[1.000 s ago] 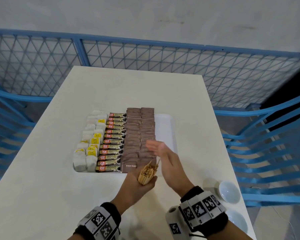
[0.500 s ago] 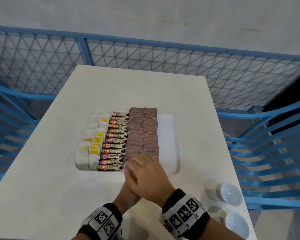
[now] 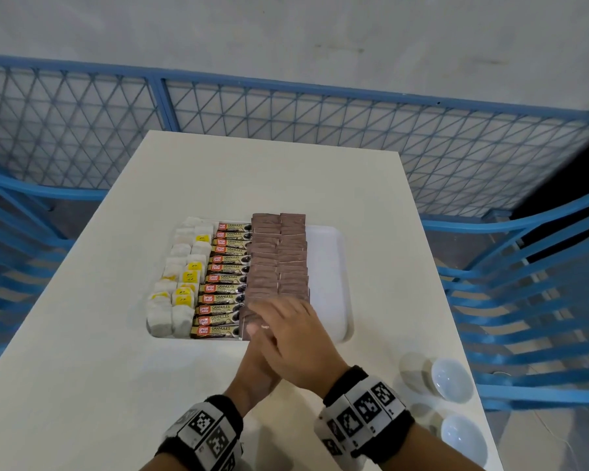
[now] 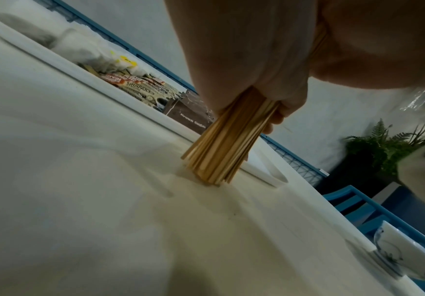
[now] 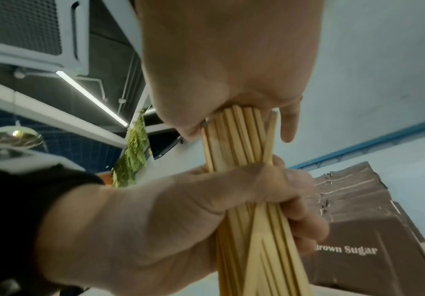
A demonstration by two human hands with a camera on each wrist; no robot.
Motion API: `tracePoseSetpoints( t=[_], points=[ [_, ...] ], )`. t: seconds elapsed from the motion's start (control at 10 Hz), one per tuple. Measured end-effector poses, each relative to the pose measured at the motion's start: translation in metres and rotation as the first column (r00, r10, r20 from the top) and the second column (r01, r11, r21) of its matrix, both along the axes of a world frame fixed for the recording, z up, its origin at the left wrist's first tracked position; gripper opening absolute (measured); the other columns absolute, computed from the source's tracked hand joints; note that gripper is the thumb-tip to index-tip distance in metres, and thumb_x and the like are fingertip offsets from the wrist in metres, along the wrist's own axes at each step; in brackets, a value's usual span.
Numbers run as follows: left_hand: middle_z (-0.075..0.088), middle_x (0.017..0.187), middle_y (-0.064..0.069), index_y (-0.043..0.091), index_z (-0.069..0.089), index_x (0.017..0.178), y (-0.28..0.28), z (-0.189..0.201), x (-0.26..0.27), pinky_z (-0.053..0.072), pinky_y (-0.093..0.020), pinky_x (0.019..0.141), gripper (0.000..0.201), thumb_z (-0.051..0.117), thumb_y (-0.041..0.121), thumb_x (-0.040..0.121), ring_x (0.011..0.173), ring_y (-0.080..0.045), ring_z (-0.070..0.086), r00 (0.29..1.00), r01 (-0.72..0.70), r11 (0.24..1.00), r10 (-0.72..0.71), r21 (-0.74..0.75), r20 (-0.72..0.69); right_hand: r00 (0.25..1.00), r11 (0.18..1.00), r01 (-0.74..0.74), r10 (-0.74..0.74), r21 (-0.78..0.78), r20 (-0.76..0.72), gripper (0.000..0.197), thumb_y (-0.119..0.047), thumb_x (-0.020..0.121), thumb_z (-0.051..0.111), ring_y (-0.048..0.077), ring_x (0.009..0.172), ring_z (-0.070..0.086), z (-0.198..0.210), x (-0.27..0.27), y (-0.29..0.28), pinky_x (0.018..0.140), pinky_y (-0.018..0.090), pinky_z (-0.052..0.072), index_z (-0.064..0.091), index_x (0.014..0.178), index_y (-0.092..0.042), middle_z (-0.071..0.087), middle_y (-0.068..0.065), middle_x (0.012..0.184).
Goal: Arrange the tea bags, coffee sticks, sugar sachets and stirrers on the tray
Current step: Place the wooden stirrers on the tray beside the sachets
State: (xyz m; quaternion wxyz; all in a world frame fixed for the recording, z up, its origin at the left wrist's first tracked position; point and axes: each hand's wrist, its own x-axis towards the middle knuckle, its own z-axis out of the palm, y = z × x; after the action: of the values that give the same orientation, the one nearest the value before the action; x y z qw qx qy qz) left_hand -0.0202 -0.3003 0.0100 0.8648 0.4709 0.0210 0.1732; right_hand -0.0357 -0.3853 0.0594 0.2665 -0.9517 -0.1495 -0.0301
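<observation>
Both hands point(image 3: 279, 338) hide the stirrers point(image 4: 221, 148) from overhead.

White table point(image 3: 123, 368): white tray point(image 3: 330, 283) at centre; two small white bowls point(image 3: 451, 380) near right front edge; wooden stirrer bundle point(image 4: 219, 148) standing end-down just before tray.

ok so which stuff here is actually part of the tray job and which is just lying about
Part of the job:
- white plastic tray
- white tea bags with yellow tags
- gold-and-black coffee sticks
- brown sugar sachets
- bundle of thin wooden stirrers, gripped by left hand, right hand pressing on top

Just lying about:
- two small white ceramic cups
- green potted fern
</observation>
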Motion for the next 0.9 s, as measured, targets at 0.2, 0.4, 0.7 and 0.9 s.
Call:
tracePoseSetpoints(
  t=[0.2,0.4,0.7,0.9],
  points=[
    [0.07,0.074,0.005,0.019,0.066,0.083,0.017,0.017,0.0,0.051,-0.018,0.064,0.017,0.065,0.002,0.083,0.074,-0.008,0.065,0.797,0.581,0.731,-0.42,0.357,-0.435,0.943,0.699,0.332,-0.239,0.633,-0.231,0.023,-0.029,0.096,0.04,-0.007,0.113,0.049,-0.01,-0.015,-0.026,0.096,0.014,0.04,0.044,0.119,-0.034,0.055,-0.014,0.122],
    [0.068,0.111,0.001,0.014,0.063,0.113,0.015,0.038,0.014,0.048,-0.021,0.094,0.026,0.061,0.009,0.088,0.107,-0.008,0.062,0.801,0.568,0.748,-0.407,0.344,-0.439,0.918,0.704,0.19,0.121,0.684,-0.378,0.061,-0.007,0.081,0.059,0.007,0.114,0.055,-0.021,-0.026,-0.03,0.095,0.027,0.048,0.033,0.134,-0.02,0.054,-0.011,0.128],
    [0.056,0.129,0.012,0.058,0.055,0.104,0.01,0.039,0.011,0.039,-0.032,0.104,0.033,0.066,0.055,0.073,0.126,-0.007,0.045,0.753,0.658,0.498,-0.424,0.565,-0.502,0.9,0.711,0.227,0.109,0.666,-0.422,0.022,-0.006,0.071,0.054,0.02,0.061,0.061,-0.011,-0.008,-0.016,0.056,0.034,0.052,0.06,0.079,-0.026,0.062,0.0,0.065],
    [0.068,0.104,0.013,0.032,0.062,0.114,0.015,0.042,0.007,0.046,-0.014,0.088,0.046,0.076,0.041,0.072,0.106,-0.008,0.06,0.782,0.613,0.448,-0.457,0.651,-0.423,0.925,0.719,0.192,0.095,0.668,-0.368,0.024,-0.006,0.074,0.053,-0.004,0.058,0.057,-0.019,-0.007,-0.011,0.054,0.008,0.043,0.054,0.07,-0.03,0.061,-0.022,0.059]
  ],
)
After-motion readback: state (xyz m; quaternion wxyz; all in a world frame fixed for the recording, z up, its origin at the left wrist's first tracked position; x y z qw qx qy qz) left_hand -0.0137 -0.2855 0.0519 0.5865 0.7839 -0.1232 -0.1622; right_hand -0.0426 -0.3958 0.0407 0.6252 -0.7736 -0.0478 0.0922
